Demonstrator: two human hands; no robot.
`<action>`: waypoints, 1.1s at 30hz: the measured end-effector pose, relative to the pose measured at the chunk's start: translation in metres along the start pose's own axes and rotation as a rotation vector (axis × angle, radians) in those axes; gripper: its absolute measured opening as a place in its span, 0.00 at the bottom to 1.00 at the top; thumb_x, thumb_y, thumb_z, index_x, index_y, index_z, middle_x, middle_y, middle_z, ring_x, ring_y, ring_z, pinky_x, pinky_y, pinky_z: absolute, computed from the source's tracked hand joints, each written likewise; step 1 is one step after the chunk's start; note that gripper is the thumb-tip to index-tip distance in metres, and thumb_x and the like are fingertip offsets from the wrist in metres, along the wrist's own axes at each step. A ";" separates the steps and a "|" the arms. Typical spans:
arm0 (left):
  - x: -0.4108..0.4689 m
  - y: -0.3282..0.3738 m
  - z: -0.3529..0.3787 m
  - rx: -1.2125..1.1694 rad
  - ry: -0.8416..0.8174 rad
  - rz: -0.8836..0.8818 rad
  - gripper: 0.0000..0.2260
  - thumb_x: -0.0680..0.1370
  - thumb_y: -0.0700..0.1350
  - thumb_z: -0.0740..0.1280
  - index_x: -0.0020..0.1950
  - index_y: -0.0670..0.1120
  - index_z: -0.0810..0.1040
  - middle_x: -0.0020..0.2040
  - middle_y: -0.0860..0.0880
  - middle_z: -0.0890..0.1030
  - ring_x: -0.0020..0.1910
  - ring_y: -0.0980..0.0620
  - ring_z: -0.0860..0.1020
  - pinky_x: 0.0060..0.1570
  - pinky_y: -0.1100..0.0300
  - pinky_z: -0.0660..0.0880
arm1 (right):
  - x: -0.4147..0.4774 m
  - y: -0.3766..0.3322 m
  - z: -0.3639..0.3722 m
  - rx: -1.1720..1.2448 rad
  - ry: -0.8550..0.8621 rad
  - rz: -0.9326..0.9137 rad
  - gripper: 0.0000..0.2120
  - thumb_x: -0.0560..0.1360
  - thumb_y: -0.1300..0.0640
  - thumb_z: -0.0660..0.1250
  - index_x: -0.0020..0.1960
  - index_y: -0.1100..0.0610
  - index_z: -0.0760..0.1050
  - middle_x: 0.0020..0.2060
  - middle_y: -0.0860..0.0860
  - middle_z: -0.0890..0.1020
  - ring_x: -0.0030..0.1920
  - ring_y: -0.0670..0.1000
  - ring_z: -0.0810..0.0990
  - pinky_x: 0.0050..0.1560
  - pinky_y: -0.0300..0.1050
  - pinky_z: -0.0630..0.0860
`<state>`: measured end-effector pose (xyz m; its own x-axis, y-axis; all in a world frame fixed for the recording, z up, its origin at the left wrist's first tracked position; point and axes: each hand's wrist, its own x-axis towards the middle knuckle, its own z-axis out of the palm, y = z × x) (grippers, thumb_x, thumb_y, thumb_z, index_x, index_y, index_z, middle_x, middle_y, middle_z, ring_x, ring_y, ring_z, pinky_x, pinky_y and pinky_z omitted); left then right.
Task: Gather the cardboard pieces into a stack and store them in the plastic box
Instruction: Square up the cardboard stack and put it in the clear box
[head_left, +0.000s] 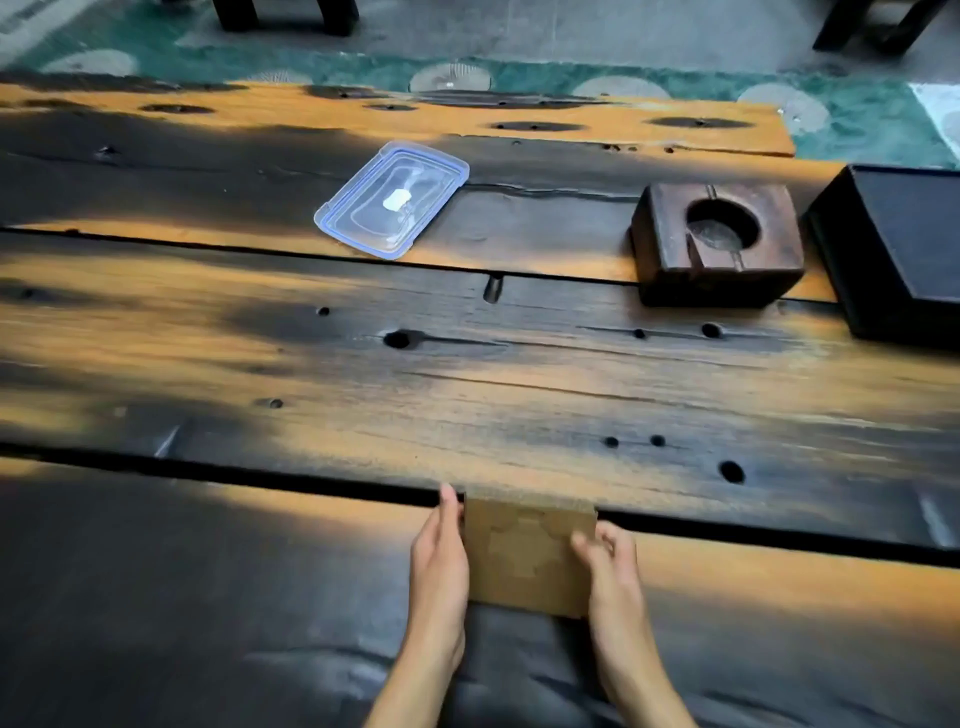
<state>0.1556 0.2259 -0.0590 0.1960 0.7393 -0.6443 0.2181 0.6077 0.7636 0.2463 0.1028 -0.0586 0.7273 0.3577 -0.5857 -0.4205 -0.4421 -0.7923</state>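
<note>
A brown stack of cardboard pieces (524, 558) lies on the dark wooden table (311, 374) near its front edge. My left hand (439, 561) presses flat against the stack's left side. My right hand (608, 561) curls around its right side, fingers on the top corner. Both hands squeeze the stack between them. A clear plastic box with a blue rim (392, 200) lies flat farther back, left of centre, well apart from the stack; whether it is the box or only its lid I cannot tell.
A dark wooden block with a round hollow (719, 241) stands at the back right. A black box (904, 254) sits at the right edge. Gaps run between the table planks. Green patterned floor lies beyond the table.
</note>
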 end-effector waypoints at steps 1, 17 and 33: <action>0.015 0.011 0.008 -0.037 0.008 0.042 0.20 0.83 0.62 0.61 0.47 0.49 0.83 0.45 0.59 0.84 0.46 0.65 0.80 0.50 0.65 0.75 | 0.015 -0.015 0.007 0.088 0.018 -0.031 0.25 0.73 0.39 0.65 0.62 0.54 0.78 0.62 0.52 0.83 0.59 0.40 0.79 0.69 0.49 0.71; 0.110 0.033 0.063 -0.111 -0.204 0.699 0.27 0.81 0.67 0.57 0.53 0.49 0.87 0.52 0.51 0.88 0.57 0.52 0.84 0.60 0.59 0.75 | 0.117 -0.046 0.039 0.279 0.399 -0.484 0.21 0.87 0.53 0.57 0.43 0.34 0.78 0.46 0.30 0.75 0.39 0.17 0.71 0.42 0.11 0.59; 0.102 0.024 0.070 -0.150 -0.307 0.714 0.21 0.81 0.62 0.60 0.58 0.51 0.85 0.44 0.39 0.88 0.47 0.40 0.86 0.56 0.41 0.75 | 0.112 -0.049 0.026 0.341 0.342 -0.543 0.24 0.81 0.52 0.63 0.27 0.47 0.83 0.28 0.37 0.84 0.31 0.28 0.79 0.34 0.19 0.69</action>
<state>0.2480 0.2954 -0.1091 0.5001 0.8652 0.0374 -0.1865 0.0654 0.9803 0.3342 0.1860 -0.0893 0.9870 0.1517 -0.0528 -0.0574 0.0260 -0.9980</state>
